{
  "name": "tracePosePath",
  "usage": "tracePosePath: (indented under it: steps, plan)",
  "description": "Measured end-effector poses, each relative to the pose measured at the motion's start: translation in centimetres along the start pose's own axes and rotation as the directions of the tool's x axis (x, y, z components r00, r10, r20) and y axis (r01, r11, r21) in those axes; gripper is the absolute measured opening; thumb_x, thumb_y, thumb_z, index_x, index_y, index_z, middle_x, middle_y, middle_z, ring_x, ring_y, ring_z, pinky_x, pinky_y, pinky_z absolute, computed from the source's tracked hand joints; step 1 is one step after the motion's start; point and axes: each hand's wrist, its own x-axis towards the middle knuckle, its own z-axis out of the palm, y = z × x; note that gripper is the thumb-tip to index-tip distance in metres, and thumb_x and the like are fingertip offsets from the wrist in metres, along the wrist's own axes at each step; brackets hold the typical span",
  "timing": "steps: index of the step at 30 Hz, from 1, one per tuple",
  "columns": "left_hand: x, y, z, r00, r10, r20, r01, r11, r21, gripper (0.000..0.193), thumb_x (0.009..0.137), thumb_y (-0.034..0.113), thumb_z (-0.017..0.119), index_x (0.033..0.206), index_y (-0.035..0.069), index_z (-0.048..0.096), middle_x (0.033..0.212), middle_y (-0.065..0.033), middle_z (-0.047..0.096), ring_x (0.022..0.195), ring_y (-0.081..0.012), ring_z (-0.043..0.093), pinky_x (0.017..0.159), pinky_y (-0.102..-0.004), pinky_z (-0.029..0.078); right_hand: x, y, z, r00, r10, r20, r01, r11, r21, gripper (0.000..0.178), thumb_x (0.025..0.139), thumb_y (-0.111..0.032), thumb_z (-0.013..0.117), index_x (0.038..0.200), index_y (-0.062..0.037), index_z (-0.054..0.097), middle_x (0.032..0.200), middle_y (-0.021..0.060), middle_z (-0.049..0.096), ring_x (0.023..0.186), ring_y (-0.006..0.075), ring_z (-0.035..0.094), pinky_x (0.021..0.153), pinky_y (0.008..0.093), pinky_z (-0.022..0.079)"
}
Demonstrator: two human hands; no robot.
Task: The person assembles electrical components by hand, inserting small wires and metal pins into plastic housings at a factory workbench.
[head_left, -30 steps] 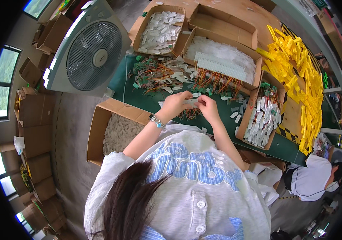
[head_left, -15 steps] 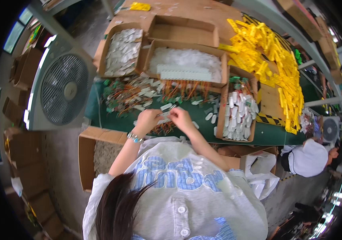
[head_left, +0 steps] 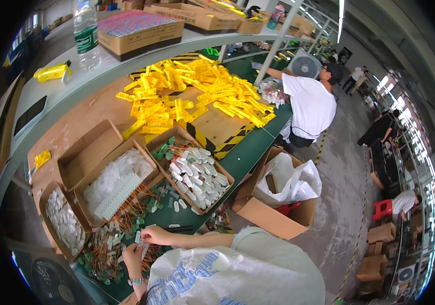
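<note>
At the lower left of the head view, my two hands work close together over the green bench (head_left: 250, 165). My right hand (head_left: 157, 236) has its fingers pinched at a small whitish plastic piece (head_left: 138, 237). Just below it, my left hand (head_left: 133, 255), with a bracelet at the wrist, is closed on the same piece. Its exact kind is too small to tell. Beside the hands lie heaps of green circuit boards with orange wires (head_left: 110, 251). A carton of white oblong parts (head_left: 199, 175) stands beyond my right hand.
Cartons of clear bags (head_left: 118, 175) and white pieces (head_left: 65, 218) stand at left. Yellow plastic parts (head_left: 197, 94) pile at the back. A shelf with a bottle (head_left: 86, 40) runs behind. A fan (head_left: 54, 284) is lower left; a co-worker (head_left: 309, 104) stands at right.
My view has swung to the right and up, bringing the shelf and the co-worker into sight. Both hands stay together at the small whitish piece.
</note>
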Motion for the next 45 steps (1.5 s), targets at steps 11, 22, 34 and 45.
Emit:
tracePosePath:
  steps: [11,22,34,45]
  plan:
    - [0.8,1.9,0.6,1.000,0.028,-0.004,-0.028,1.000,0.010,0.016,0.067,0.006,0.065,0.075,-0.005,0.056,0.058,-0.0202,0.052,0.054,-0.0359,0.051,0.049,-0.0393,0.038,0.0,-0.8,-0.6,0.990,-0.006,-0.142,-0.002,0.999,-0.053,0.016,0.065,-0.005,0.068,0.073,-0.0018,0.055,0.067,0.0099,0.059,0.062,0.0239,0.058,0.056,0.0339,0.043]
    - [0.8,0.8,0.0,0.994,0.112,0.000,-0.112,0.993,-0.022,0.016,0.061,0.002,0.067,0.070,-0.004,0.056,0.056,-0.0194,0.050,0.050,-0.0345,0.049,0.047,-0.0392,0.036,2.6,0.2,-1.7,0.945,0.048,0.324,-0.134,0.960,0.247,0.017,0.061,-0.003,0.068,0.073,-0.0023,0.057,0.064,0.0064,0.057,0.060,0.0168,0.054,0.055,0.0297,0.042]
    - [0.6,2.2,0.2,0.986,-0.047,-0.159,0.062,0.994,0.089,0.016,0.063,0.002,0.067,0.070,-0.004,0.055,0.061,-0.0202,0.053,0.054,-0.0351,0.051,0.051,-0.0406,0.038,3.5,-2.0,-2.2,0.973,-0.029,0.229,0.023,0.999,0.029,0.018,0.060,-0.004,0.068,0.068,-0.0038,0.052,0.062,0.0049,0.054,0.056,0.0161,0.051,0.052,0.0297,0.038]
    - [1.6,4.3,-0.7,0.957,0.002,-0.291,0.071,0.968,0.241,0.013,0.064,0.007,0.066,0.073,0.000,0.059,0.064,-0.0197,0.056,0.056,-0.0373,0.053,0.050,-0.0419,0.040,1.4,-6.4,-0.7,0.915,-0.304,-0.264,0.203,0.914,-0.351,0.016,0.062,-0.003,0.062,0.068,-0.0039,0.048,0.066,0.0098,0.050,0.065,0.0313,0.051,0.055,0.0398,0.038]
